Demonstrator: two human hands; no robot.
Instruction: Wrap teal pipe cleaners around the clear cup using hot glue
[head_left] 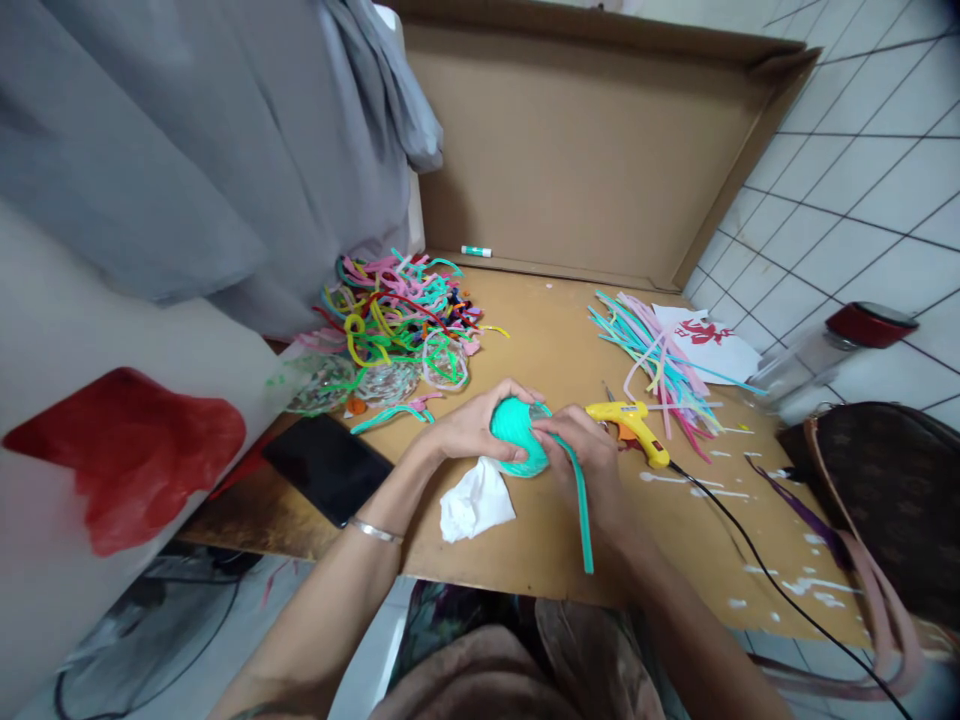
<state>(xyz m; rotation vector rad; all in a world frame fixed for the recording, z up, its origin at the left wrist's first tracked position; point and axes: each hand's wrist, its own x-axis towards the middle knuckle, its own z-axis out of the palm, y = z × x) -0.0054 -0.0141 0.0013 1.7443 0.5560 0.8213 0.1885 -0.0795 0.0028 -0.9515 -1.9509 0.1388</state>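
My left hand (471,422) is wrapped round the left side of a rounded ball wound with turquoise pipe cleaner (517,432), held just above the table. At the ball's right side, my right hand (586,452) pinches a turquoise pipe cleaner strip (582,510). Its loose end hangs down past my right wrist toward the table's front edge. Part of the ball's right side is hidden behind my right fingers. A crumpled white tissue (476,502) lies just below my left hand. Close by on the right, a yellow hot glue gun (631,428) rests on the table.
A tangled heap of coloured pipe cleaners (397,310) lies at the back left, and a straight bundle (660,360) at the back right. A black phone (328,468) is left of my arm. On the right are a clear bottle (832,350), a brown bag (892,490) and the gun's cord.
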